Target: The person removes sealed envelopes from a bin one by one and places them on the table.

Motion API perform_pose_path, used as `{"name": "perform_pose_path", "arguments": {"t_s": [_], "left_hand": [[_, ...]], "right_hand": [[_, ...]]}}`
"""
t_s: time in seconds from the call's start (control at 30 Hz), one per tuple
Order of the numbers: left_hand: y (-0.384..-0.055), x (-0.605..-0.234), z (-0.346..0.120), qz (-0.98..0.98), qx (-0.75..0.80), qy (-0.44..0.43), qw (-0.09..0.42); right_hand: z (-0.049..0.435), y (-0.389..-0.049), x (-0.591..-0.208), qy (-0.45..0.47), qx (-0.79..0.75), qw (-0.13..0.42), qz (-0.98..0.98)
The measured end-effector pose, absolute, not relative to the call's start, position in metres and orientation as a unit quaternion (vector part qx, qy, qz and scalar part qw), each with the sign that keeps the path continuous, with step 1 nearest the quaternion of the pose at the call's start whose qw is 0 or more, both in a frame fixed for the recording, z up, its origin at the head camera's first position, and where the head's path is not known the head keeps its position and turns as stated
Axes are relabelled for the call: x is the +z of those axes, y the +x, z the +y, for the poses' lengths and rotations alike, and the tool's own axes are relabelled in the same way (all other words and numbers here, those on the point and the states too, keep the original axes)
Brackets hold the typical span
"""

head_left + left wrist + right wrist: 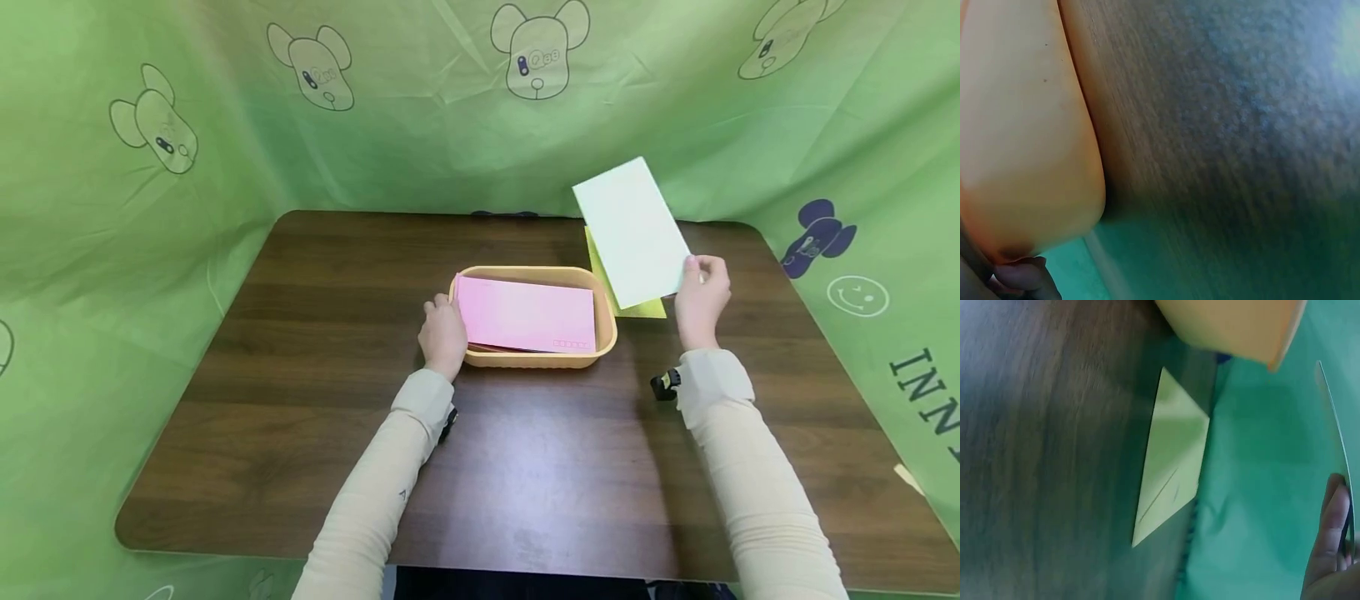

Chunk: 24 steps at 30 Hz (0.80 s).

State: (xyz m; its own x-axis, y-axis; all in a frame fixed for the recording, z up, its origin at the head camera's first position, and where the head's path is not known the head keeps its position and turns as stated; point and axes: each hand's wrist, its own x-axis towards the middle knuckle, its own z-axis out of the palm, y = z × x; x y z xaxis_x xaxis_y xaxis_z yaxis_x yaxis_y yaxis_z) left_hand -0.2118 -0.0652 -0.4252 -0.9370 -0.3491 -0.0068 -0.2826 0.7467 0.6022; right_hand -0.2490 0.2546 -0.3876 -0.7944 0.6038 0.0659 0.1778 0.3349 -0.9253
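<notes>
My left hand (443, 337) grips the left end of a peach-coloured plastic basket (551, 360), its fingers at the rim. In the left wrist view the basket's smooth side (1029, 125) fills the left, with fingertips (1025, 278) against its end. A pink envelope (525, 314) with a row of small printed boxes lies on top in the basket, hiding most of what is under it. My right hand (702, 298) pinches a pale, almost white envelope-like sheet (632, 232) by its lower right corner, raised above the table. Seen edge-on in the right wrist view, the sheet (1337, 425) looks thin.
Beneath the raised sheet, a yellow-green envelope (1172, 462) lies flat on the brown wooden table (315, 333), just right of the basket. Green printed cloth (420, 108) hangs behind the table and along both sides.
</notes>
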Motion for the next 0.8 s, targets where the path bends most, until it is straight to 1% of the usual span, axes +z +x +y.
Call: {"name": "perform_pose_path", "arguments": {"t_s": [0.13,0.27,0.4,0.63,0.8], "left_hand": [[-0.212,-0.425,-0.065,-0.935,-0.309,0.167,0.055],[-0.212,-0.425,-0.065,-0.937,-0.305,0.163,0.056],[-0.211,-0.424,-0.064,-0.942,-0.292,0.154,0.06],[-0.209,-0.422,-0.063,-0.95,-0.27,0.148,0.059],[-0.21,-0.422,-0.064,-0.949,-0.271,0.15,0.057]], "right_hand": [[0.274,-0.254,-0.392,-0.303,0.596,0.205,-0.715],[0.291,-0.255,-0.397,-0.354,0.665,0.184,-0.632],[0.305,-0.253,-0.403,-0.389,0.688,0.177,-0.587],[0.319,-0.25,-0.41,-0.427,0.707,0.181,-0.534],[0.326,-0.25,-0.411,-0.445,0.71,0.162,-0.521]]}}
